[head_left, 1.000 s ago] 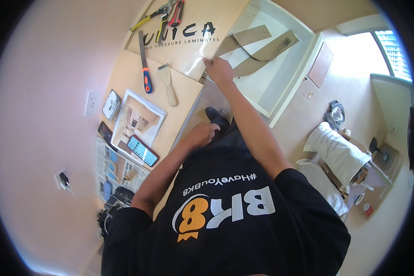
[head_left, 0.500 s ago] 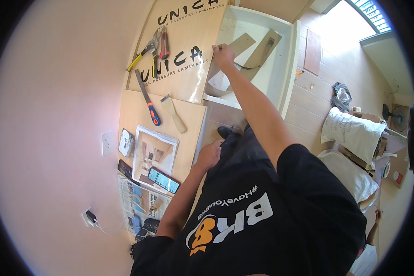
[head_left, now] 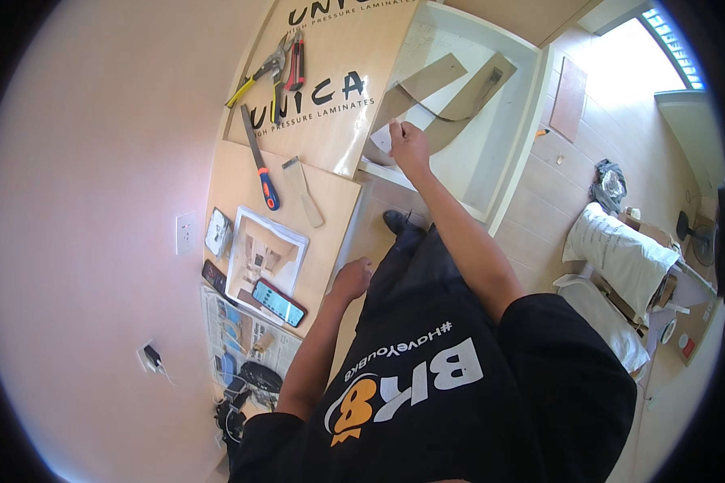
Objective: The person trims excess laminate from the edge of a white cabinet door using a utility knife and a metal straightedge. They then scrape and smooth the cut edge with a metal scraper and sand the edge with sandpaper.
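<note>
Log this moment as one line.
right hand: over white open box, grip unclear | left hand: beside wooden worktop, grip unclear | scraper: on worktop

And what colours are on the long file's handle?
The long file's handle is dark blue with orange-red parts; the head view shows it best.

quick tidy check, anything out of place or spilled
The brown strips look untidy: they lie skewed inside the white box, a thin dark strip curving across them. A crumpled grey bag sits loose on the floor. No spill shows.
</note>
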